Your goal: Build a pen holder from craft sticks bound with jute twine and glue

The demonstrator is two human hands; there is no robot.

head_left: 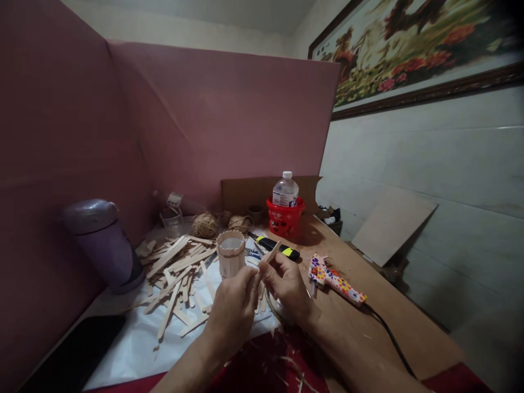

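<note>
Wooden stick (272, 254): tilting upward, just right of the stick-walled cup (231, 263).
Right hand (290, 285): pinching that stick between thumb and fingers.
Left hand (232, 303): curling fingers narrow in front of the cup; cannot tell whether gripping anything.
Loose sticks (175, 269): lying heaped left of the cup.

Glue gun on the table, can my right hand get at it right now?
Probably yes: the glue gun lies beside your right hand, nothing tall between, though that hand would likely release the wooden stick first.
</note>
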